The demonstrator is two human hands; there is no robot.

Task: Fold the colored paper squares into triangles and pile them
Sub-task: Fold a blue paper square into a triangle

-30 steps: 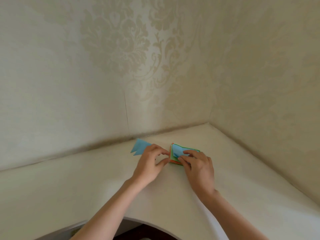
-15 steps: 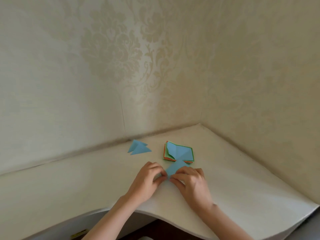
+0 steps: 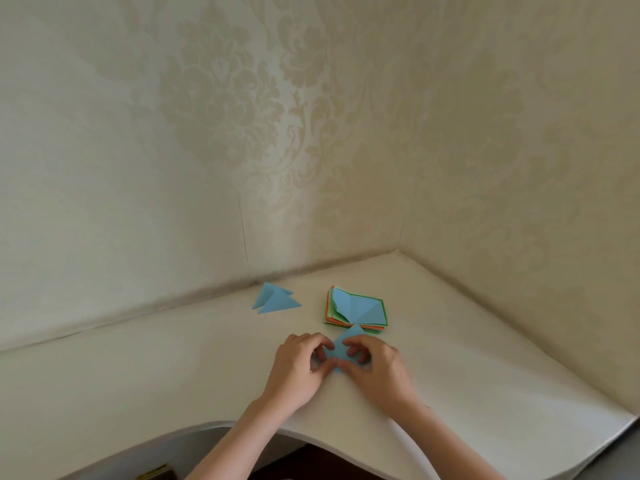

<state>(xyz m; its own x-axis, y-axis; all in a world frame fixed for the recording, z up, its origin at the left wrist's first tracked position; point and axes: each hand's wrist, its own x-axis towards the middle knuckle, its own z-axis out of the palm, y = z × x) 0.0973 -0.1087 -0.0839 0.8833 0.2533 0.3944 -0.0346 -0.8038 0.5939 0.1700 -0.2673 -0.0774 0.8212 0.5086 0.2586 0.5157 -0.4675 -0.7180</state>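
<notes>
Head cam: both hands on light-blue paper sheet (image 3: 344, 348), mid-fold, front of desk.
L hand (image 3: 298, 370) & R hand (image 3: 375, 368) fingers curled, pinching sheet betw. them; its tip points away toward multicolour paper-square stack (image 3: 360, 311). Blue folded triangles (image 3: 275, 301) far-left, L hand nearer.

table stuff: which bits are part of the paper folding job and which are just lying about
Part of the job:
- blue sheet pinched by left hand and right hand
- stack of colored squares
- two folded blue triangles

Just lying about:
- dark object with yellow edge below the table; cannot tell what it is
</notes>
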